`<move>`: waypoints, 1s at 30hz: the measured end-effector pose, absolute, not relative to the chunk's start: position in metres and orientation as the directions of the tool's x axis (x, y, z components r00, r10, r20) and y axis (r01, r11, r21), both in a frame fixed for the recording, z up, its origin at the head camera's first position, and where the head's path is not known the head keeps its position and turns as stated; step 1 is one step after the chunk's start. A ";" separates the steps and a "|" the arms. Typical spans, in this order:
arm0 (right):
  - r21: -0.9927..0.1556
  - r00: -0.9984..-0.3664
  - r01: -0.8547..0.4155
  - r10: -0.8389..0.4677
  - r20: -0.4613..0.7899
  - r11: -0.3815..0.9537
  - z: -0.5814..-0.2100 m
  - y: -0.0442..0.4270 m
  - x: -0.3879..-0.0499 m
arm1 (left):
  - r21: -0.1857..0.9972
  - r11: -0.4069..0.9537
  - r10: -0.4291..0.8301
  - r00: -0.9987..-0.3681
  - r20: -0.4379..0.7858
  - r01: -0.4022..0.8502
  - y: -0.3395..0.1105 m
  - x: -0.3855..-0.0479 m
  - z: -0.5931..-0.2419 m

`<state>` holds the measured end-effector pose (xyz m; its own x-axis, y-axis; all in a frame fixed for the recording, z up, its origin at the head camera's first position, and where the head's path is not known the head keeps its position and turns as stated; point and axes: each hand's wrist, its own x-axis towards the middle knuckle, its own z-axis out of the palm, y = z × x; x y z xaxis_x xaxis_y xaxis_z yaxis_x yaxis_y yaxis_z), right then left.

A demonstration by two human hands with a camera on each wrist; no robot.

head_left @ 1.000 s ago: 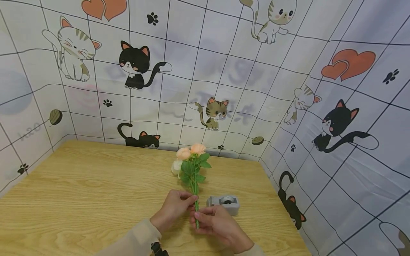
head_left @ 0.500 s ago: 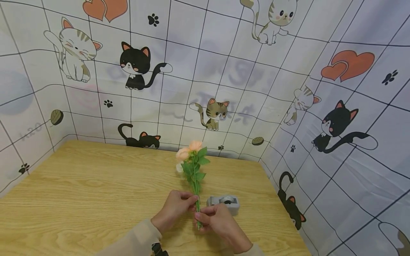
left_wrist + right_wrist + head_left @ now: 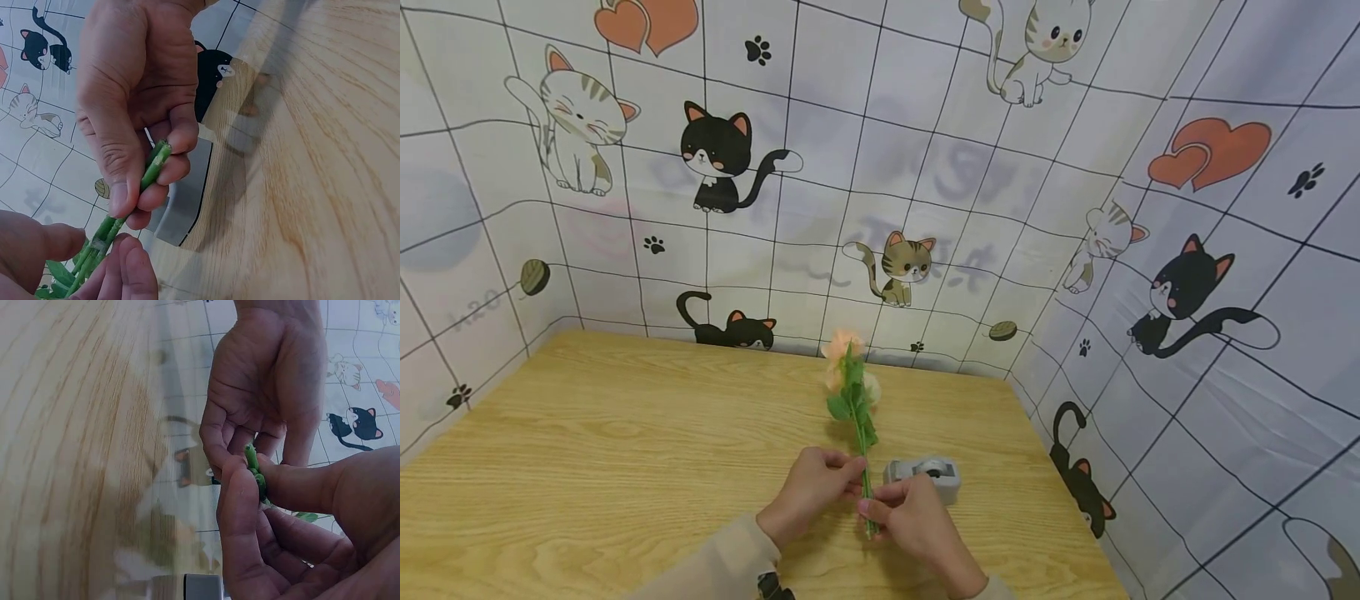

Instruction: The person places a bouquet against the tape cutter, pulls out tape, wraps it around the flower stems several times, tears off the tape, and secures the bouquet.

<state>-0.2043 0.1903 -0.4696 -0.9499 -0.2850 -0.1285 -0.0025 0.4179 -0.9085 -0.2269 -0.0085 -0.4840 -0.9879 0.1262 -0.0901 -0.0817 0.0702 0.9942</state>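
A small bunch of flowers (image 3: pixel 854 400) is held between both hands over the table. Peach blooms (image 3: pixel 841 350) and a white bloom (image 3: pixel 871 388) top its green leaves. My left hand (image 3: pixel 815 487) pinches the green stems (image 3: pixel 100 240) at mid length, where a pale, shiny patch like clear tape lies on them. Just below, my right hand (image 3: pixel 917 521) grips the lower stems between thumb and fingers. In the right wrist view the cut stem ends (image 3: pixel 251 455) stick out past the right fingertips. Beyond the right hand stands a grey tape dispenser (image 3: pixel 947 477).
The wood-grain table (image 3: pixel 625 450) reaches back to a cloth wall (image 3: pixel 820 167) printed with cats and grid lines. A second cloth wall (image 3: pixel 1225 400) borders it on the right. The dispenser sits close to the right hand.
The bunch has turned in the fingers: the white bloom has passed from its left side to its right. The stem ends and right hand have shifted slightly right; the left hand has barely moved.
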 end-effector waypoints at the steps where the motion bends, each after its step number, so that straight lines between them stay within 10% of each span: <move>1: -0.902 -0.952 -0.012 -0.280 -0.122 0.431 -0.469 0.190 -0.204 | 0.993 0.078 0.119 -0.989 -0.093 -0.084 -0.008 -0.227 -0.484; 30: -0.834 -0.982 -0.060 -0.184 -0.050 0.549 -0.470 0.185 -0.197 | 0.988 0.146 0.066 -0.996 -0.067 -0.056 0.000 -0.227 -0.483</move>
